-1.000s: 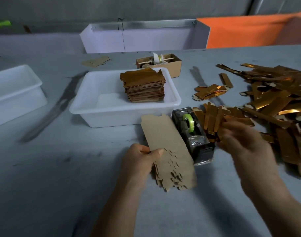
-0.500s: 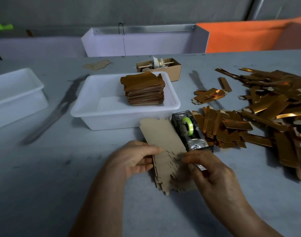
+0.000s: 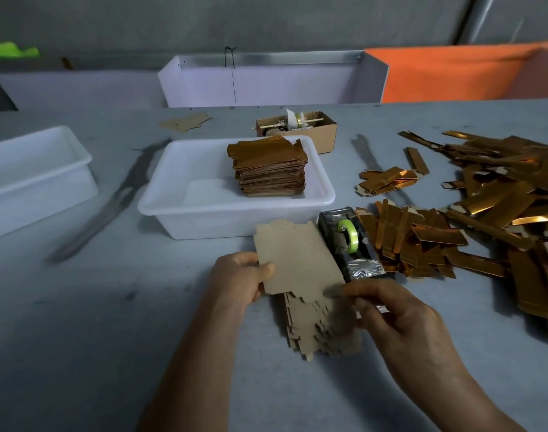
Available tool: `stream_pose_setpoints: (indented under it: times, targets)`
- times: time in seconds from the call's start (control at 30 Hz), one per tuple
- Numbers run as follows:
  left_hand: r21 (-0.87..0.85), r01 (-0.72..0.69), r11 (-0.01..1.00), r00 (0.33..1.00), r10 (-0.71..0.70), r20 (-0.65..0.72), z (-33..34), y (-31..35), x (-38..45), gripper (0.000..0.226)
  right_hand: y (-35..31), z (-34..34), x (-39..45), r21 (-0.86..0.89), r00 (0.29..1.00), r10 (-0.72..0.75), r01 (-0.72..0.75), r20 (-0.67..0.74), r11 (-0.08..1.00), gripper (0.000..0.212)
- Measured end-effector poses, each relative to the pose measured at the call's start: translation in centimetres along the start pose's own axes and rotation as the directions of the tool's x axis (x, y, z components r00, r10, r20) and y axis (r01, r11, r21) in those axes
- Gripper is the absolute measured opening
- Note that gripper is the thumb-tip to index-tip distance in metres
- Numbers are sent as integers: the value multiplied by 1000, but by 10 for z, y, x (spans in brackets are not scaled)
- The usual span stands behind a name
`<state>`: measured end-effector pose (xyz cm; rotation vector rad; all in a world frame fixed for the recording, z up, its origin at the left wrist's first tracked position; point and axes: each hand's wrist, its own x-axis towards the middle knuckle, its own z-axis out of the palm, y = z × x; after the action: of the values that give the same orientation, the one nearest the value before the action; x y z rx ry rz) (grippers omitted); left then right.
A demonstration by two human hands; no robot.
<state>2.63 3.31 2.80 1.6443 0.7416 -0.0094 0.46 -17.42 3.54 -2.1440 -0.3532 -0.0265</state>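
Cardboard blank [image 3: 297,260], plain brown side up, lay in the head view between your two hands, overlapping the far end of the stack of blanks [image 3: 319,332] on the surface [image 3: 79,338]. Your left hand [image 3: 235,285] pinched its left edge, thumb on top and the other fingers curled beneath. Your right hand [image 3: 400,319] had its fingers [image 3: 353,289] closed on the near right corner, thumb against forefinger. Just beyond your right fingers stood the tape dispenser [image 3: 350,244], close along the blank's right edge; whether they touched, you could not tell. Past your left fingers sat the white tub [image 3: 235,213] holding a pile of gold blanks [image 3: 269,166]. Loose gold pieces [image 3: 484,213] spread well to the right of your right fingers.
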Motion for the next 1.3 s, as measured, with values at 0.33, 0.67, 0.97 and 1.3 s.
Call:
stream_pose_setpoints:
  times: [0.33,0.67,0.97,1.3]
  targets:
    - [-152,-226,962,918,262,296,-30,16,-55,17,-23,-3,8,503,962,255,-268,96,822,50]
    - [-194,-248,949,927,291,236,8,27,-71,35,-31,-3,14,683,943,278,-326,184,654,28]
    - [-211,-209,955,956,245,163,23,27,-67,19,-28,-8,18,613,959,262,-271,107,742,7]
    - [-204,-210,956,958,243,155,28,25,-66,15,-23,-9,19,406,978,208,-182,-20,896,7]
